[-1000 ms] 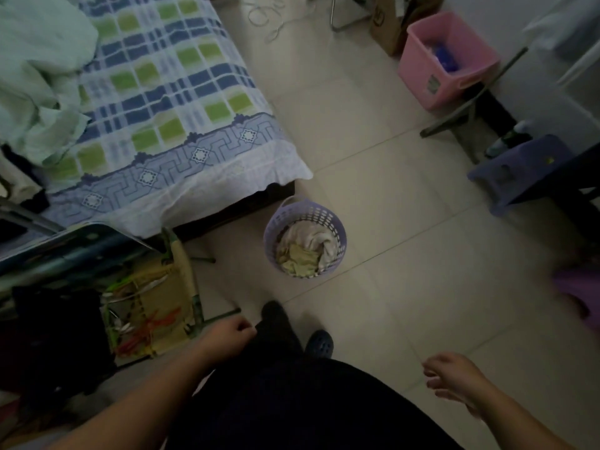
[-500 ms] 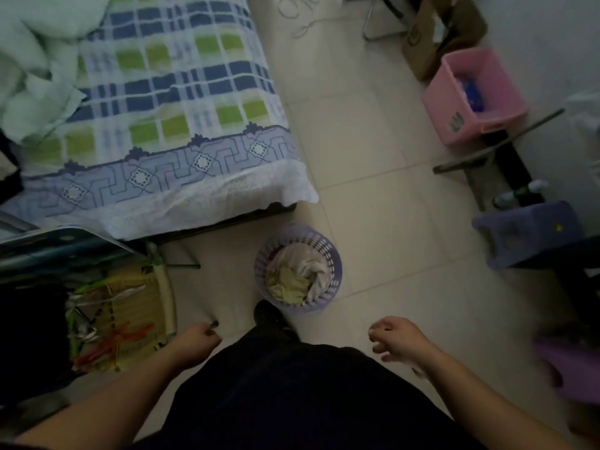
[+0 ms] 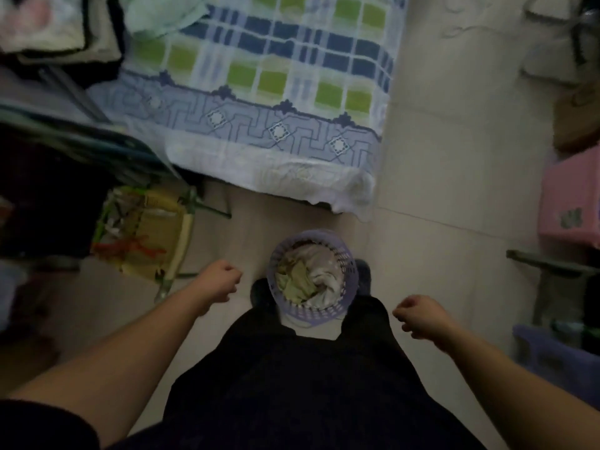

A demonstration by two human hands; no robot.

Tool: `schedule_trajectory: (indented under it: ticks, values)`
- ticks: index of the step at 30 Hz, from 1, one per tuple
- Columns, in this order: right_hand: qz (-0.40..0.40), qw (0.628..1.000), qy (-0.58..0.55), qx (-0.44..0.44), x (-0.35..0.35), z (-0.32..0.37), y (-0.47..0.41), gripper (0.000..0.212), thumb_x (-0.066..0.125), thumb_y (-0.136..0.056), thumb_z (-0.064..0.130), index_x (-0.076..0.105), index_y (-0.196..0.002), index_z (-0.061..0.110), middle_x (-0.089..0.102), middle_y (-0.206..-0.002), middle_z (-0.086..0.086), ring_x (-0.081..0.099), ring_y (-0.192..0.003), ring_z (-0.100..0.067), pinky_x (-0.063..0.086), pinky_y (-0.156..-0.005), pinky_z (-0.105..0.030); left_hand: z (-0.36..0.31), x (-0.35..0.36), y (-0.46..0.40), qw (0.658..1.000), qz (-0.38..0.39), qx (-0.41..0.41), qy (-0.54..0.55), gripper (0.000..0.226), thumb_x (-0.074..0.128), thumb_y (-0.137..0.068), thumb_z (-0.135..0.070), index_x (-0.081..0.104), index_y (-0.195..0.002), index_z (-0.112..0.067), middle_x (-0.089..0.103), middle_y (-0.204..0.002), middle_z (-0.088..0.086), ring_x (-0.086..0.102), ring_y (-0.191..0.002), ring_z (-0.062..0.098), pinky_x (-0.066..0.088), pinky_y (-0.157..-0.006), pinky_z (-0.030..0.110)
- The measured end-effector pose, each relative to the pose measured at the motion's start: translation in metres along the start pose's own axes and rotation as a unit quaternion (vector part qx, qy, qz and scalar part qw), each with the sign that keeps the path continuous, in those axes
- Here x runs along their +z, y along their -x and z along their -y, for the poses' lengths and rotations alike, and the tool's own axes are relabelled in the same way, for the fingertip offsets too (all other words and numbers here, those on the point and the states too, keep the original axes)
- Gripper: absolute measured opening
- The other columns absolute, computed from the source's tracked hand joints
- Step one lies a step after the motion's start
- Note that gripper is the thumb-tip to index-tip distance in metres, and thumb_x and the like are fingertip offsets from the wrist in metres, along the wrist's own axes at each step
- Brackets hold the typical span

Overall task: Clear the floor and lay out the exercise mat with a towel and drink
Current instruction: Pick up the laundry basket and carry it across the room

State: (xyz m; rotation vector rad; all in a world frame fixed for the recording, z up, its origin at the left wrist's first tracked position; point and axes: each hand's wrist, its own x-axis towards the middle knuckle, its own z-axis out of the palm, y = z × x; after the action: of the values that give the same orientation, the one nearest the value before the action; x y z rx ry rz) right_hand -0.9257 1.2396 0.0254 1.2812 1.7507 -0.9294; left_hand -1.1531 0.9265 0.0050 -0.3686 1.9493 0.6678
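Basket (image 3: 313, 315) now between feet, both hands (image 3: 219, 280) (image 3: 418, 315) curled, holding nothing, no readable writing.

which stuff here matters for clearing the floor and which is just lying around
Job in hand:
lilac laundry basket on the floor between the feet
left hand, empty
right hand, empty

Lying about:
bed
pink bin
purple stool
yellow rack

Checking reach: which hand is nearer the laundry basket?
Left, narrowly. The left hand is just left of the basket, level with its rim; the right hand sits farther off to its right. Both empty fists.
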Motion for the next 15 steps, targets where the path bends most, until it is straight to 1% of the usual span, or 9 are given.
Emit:
schedule_trajectory:
  ticks: [2,4,7,9,12,14,15]
  values:
    - [0.010,0.997,0.068,-0.028,-0.027,0.014,-0.032,0.010,0.060,-0.089,0.020,0.063,-0.083,0.012,0.067,-0.087,-0.010,0.066,-0.085,-0.028,0.059,-0.083,-0.046,0.015,0.024,0.003,0.997,-0.021,-0.045,0.052,0.015,0.053,-0.090,-0.021,0.062,-0.093,-0.008,0.063,-0.099,0.013,0.063,-0.091,0.027,0.051,-0.074,0.035]
    - [0.021,0.991,0.122,-0.058,-0.051,0.030,-0.064,0.011,0.061,-0.088,0.022,0.065,-0.087,0.012,0.067,-0.086,-0.009,0.065,-0.085,-0.027,0.058,-0.084,-0.045,0.030,0.049,0.009,0.990,-0.036,-0.086,0.110,0.013,0.054,-0.089,-0.019,0.061,-0.085,-0.008,0.063,-0.097,0.014,0.061,-0.086,0.027,0.050,-0.076,0.035]
    - [0.035,0.980,0.175,-0.094,-0.083,0.053,-0.105,0.014,0.063,-0.087,0.025,0.066,-0.088,0.012,0.067,-0.087,-0.010,0.065,-0.085,-0.028,0.058,-0.082,-0.044,0.053,0.090,0.017,0.973,-0.064,-0.134,0.174,0.015,0.056,-0.089,-0.021,0.061,-0.083,-0.008,0.063,-0.095,0.015,0.060,-0.085,0.026,0.053,-0.081,0.039]
    - [0.035,0.972,0.208,-0.107,-0.099,0.066,-0.127,0.015,0.064,-0.086,0.025,0.066,-0.086,0.010,0.068,-0.087,-0.011,0.066,-0.084,-0.029,0.058,-0.083,-0.046,0.067,0.117,0.023,0.963,-0.077,-0.163,0.203,0.018,0.057,-0.089,-0.024,0.062,-0.081,-0.010,0.064,-0.094,0.016,0.062,-0.083,0.026,0.055,-0.082,0.042]
    - [0.025,0.972,0.203,-0.116,-0.105,0.088,-0.166,0.022,0.067,-0.083,0.022,0.067,-0.085,0.000,0.069,-0.088,-0.024,0.069,-0.086,-0.038,0.059,-0.082,-0.052,0.086,0.152,0.020,0.950,-0.075,-0.198,0.230,0.020,0.058,-0.089,-0.028,0.064,-0.085,-0.009,0.068,-0.094,0.019,0.066,-0.090,0.032,0.056,-0.083,0.044]
    - [0.026,0.976,0.184,-0.111,-0.095,0.102,-0.195,0.021,0.069,-0.081,0.022,0.068,-0.087,0.001,0.070,-0.091,-0.023,0.070,-0.087,-0.037,0.060,-0.082,-0.052,0.100,0.173,0.006,0.940,-0.085,-0.215,0.250,0.018,0.060,-0.089,-0.028,0.065,-0.086,-0.011,0.069,-0.093,0.018,0.067,-0.093,0.036,0.056,-0.085,0.047]
    - [0.031,0.977,0.178,-0.109,-0.086,0.108,-0.210,0.022,0.070,-0.081,0.022,0.068,-0.090,0.002,0.070,-0.092,-0.022,0.070,-0.085,-0.034,0.060,-0.081,-0.049,0.108,0.183,-0.005,0.934,-0.092,-0.225,0.262,0.017,0.060,-0.089,-0.027,0.066,-0.086,-0.012,0.069,-0.092,0.018,0.067,-0.093,0.036,0.055,-0.086,0.048]
